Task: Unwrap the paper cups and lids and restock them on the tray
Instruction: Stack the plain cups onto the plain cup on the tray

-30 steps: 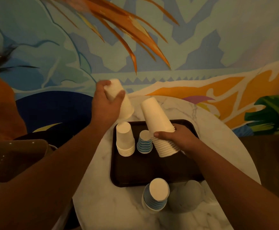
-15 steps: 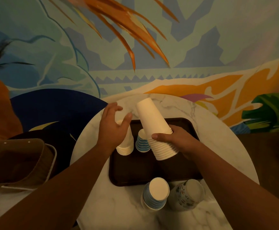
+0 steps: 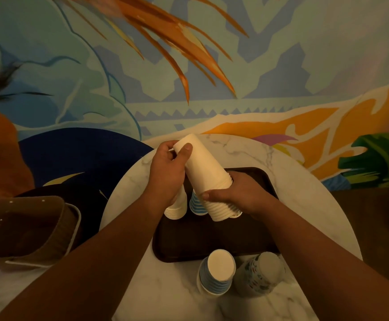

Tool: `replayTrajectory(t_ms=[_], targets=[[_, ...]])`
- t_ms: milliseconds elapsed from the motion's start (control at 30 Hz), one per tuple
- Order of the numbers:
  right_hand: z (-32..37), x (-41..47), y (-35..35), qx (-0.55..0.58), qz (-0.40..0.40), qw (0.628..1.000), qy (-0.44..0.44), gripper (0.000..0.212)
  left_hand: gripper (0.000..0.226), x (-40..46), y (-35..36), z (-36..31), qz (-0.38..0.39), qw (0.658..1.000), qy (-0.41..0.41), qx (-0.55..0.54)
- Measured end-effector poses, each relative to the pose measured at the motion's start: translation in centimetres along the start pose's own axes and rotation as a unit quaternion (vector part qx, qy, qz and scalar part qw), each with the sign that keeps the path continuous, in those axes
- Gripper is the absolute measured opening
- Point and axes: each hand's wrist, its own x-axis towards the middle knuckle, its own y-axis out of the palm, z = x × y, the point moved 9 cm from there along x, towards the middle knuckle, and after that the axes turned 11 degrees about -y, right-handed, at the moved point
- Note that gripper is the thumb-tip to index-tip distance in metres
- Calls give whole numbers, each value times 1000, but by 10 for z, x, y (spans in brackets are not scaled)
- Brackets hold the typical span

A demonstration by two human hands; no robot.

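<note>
A dark tray [image 3: 212,242] lay at frame centre. Above it a tall white cup stack [image 3: 206,174] tilted, closed end toward the upper left, rims lower right. The right hand [image 3: 240,193] gripped its rims; the left hand [image 3: 165,172] curled around its top.

Dim, warm light throughout. Far side: painted mural wall [image 3: 281,66] in pale blue and green, orange fronds at top, orange bands and green leaves at right. Near centre: round white marble table [image 3: 304,205]. Left: brown perforated chair [image 3: 26,228], beside table.
</note>
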Motion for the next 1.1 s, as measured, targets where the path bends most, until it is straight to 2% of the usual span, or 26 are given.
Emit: replayTrajectory(t_ms=[100,233,333,433,533,633,733,800,900,1100], targets=[[7,3,-8,-44,-31,999,-7,58,21,3,-2,-8,-26,999,15,30],[12,5,-15,-44,-58,997,-11,68,23,3,4,-18,-18,999,33,37],[16,6,-10,-54,-56,997,-15,69,37,-1,13,-18,-3,999,28,36],[19,5,-3,-87,-59,994,-21,71,47,-2,13,-16,-53,996,37,66],[21,3,-7,-162,-68,984,-27,74,54,2,-2,-24,-124,991,33,23],[9,0,-17,-181,-71,981,-6,73,60,10,-29,-55,-176,981,79,15],[-11,-3,-30,-140,-111,983,30,73,62,13,-42,-82,-168,973,148,55],[-18,-4,-31,-129,-113,984,39,76,72,15,-43,-81,-151,970,166,88],[-21,-5,-25,-112,-98,988,48,78,92,19,-39,-50,-120,968,151,164],[-23,-8,-22,-92,-95,990,50,75,112,28,-41,31,-47,957,81,273]])
